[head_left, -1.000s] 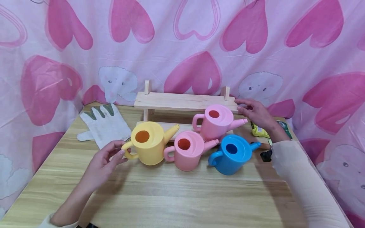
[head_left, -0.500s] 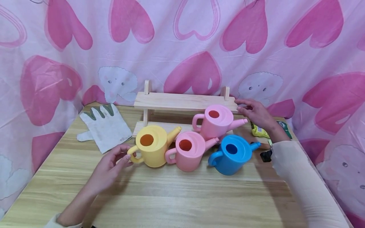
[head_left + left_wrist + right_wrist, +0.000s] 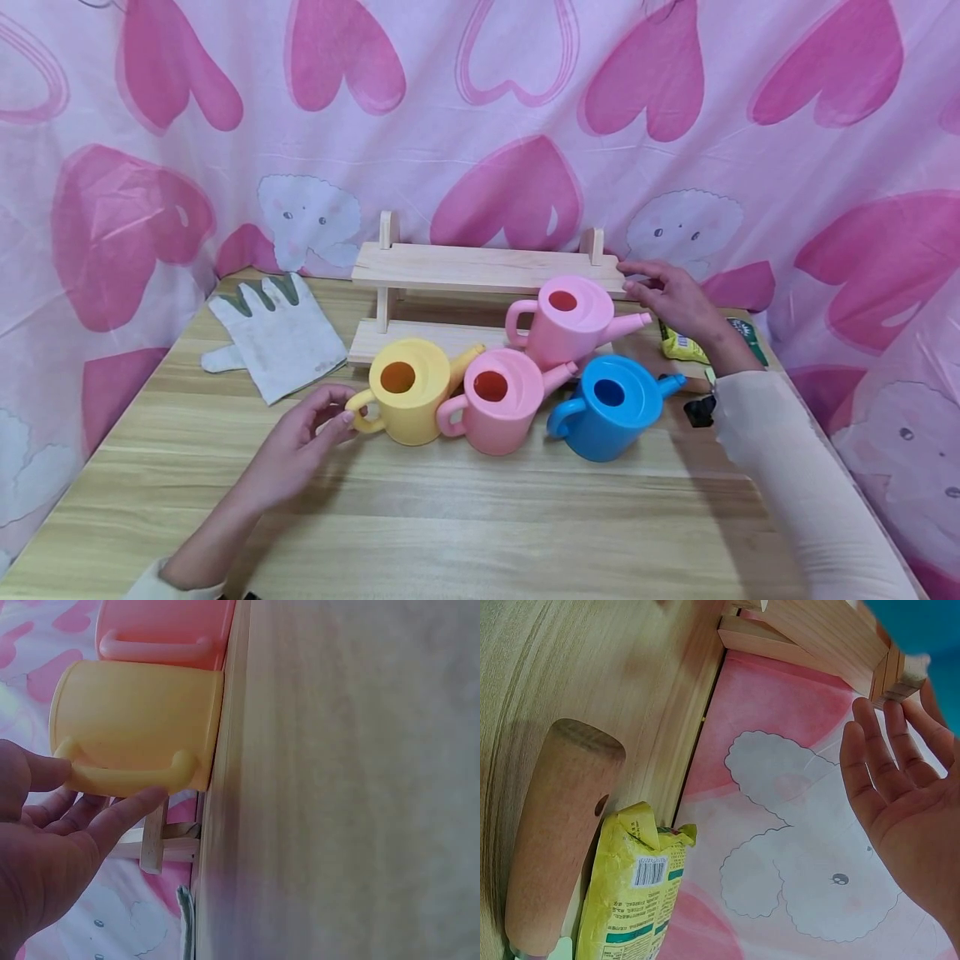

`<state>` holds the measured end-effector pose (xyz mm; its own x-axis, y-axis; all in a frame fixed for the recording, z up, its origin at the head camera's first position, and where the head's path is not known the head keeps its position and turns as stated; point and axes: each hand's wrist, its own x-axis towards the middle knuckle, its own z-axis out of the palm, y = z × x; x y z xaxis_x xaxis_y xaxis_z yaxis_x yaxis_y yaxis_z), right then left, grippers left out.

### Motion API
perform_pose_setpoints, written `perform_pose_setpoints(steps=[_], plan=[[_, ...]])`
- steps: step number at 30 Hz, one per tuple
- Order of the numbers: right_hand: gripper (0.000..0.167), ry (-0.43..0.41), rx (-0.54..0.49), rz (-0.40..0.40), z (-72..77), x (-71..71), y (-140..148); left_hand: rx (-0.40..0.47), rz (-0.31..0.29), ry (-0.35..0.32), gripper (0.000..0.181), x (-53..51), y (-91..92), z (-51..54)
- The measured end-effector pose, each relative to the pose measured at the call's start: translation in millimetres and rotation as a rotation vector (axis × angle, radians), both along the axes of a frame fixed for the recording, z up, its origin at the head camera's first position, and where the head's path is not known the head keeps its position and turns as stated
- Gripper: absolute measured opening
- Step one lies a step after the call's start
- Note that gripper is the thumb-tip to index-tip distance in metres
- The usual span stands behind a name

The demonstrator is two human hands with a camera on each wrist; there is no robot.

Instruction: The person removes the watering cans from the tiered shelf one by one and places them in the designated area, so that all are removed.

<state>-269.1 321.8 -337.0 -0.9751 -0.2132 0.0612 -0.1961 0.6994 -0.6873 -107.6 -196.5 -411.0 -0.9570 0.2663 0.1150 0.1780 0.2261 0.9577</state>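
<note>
My left hand (image 3: 296,450) pinches the handle of a yellow watering can (image 3: 412,408) on the table; in the left wrist view its fingers (image 3: 124,817) meet the handle's two ends. Close against the yellow can stands a coral-pink watering can (image 3: 498,412). A lighter pink watering can (image 3: 570,321) is behind that one, in front of the wooden two-tier shelf (image 3: 480,262). To the right is a blue watering can (image 3: 611,417). My right hand (image 3: 671,296) touches the right end of the top shelf board, its fingers (image 3: 889,761) mostly straight in the right wrist view.
A white work glove (image 3: 285,333) with green between the fingers lies back left. Beneath my right forearm are a yellow packet (image 3: 681,343), a green packet (image 3: 750,337) and a wooden handle (image 3: 562,832). A heart-patterned curtain (image 3: 510,183) hangs behind the table.
My left hand has moved the yellow watering can right and slightly toward me. The coral-pink can has shifted a little the same way. My right hand has stayed at the shelf.
</note>
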Motion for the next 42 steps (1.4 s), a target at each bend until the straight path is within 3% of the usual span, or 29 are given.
perform_pose_setpoints(steps=[14,27,31,35,42], plan=[[0.055,-0.008,-0.007,-0.003,0.7,-1.4,-0.3,-0.026,-0.044,-0.051,0.022,-4.6,-0.1,4.4],[0.056,0.003,-0.016,0.003,0.9,-0.5,-0.7,-0.116,-0.043,0.019,0.023,-7.6,-4.1,13.6],[0.056,0.003,-0.023,0.009,0.9,-0.6,-0.9,-0.197,-0.005,0.061,0.025,-13.2,-6.9,21.3],[0.056,0.000,-0.023,0.006,1.0,-0.3,-1.2,-0.276,0.027,0.132,0.025,-20.1,-9.5,37.5],[0.055,-0.009,-0.015,-0.001,2.0,1.6,-0.8,-0.299,0.035,0.314,0.021,-40.6,-1.7,62.6]])
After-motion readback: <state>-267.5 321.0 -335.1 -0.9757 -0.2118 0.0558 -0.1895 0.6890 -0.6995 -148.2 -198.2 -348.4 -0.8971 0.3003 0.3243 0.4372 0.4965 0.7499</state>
